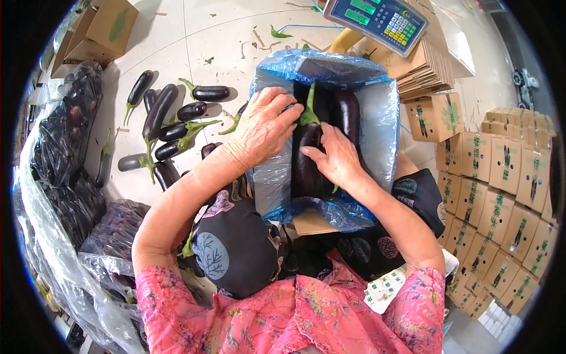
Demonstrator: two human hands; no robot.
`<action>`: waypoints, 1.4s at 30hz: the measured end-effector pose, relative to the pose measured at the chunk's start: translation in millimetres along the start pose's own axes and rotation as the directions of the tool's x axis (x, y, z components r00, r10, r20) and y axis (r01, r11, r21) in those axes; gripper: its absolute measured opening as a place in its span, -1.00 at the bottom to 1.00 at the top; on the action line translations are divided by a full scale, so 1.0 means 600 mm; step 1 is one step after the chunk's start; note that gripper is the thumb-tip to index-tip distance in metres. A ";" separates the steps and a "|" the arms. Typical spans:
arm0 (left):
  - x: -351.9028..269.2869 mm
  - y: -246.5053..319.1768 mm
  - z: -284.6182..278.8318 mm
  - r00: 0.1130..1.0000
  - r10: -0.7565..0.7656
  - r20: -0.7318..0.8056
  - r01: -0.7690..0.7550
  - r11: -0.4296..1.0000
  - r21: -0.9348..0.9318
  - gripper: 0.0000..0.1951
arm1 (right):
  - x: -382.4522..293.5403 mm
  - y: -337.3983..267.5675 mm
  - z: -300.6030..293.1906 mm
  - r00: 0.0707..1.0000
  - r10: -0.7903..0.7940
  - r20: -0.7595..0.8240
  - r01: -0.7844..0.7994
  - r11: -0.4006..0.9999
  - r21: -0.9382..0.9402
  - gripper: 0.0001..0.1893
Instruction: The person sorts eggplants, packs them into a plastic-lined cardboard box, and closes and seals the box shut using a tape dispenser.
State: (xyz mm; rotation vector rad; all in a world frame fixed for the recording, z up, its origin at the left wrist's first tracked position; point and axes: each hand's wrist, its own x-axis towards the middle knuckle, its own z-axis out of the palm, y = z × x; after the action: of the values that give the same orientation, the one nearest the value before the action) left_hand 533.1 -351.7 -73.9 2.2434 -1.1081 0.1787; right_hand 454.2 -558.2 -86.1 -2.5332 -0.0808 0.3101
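In front of me stands an open cardboard box (313,222) lined with blue plastic film (381,128). Dark purple eggplants lie lengthwise inside; one eggplant (308,164) has its green stem pointing away from me. My right hand (339,155) rests on this eggplant near its green cap, fingers slightly spread. At the box's left wall is my left hand (266,126), its fingers bent over the film edge beside the stem; whether it grips anything is hidden. Another eggplant (347,116) lies along the box's right side, partly behind my right hand.
Loose eggplants (160,110) are scattered on the tiled floor at left, beside plastic bags of eggplants (66,128). A digital scale display (376,22) and flattened cardboard (424,66) stand beyond the box. Printed cartons (491,194) are stacked at right; an open carton (104,33) stands far left.
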 end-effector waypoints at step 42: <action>-0.398 -0.218 -0.071 0.398 -0.859 0.322 0.042 -0.334 -0.942 -0.56 | 0.057 -0.086 -0.089 0.972 0.210 0.102 -0.231 0.801 0.552 -0.64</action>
State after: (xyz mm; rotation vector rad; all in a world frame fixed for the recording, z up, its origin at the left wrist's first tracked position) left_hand 485.5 -107.2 -191.5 0.7886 0.4802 -0.2839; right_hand 500.6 -540.4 -21.4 -1.9441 0.2626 0.4040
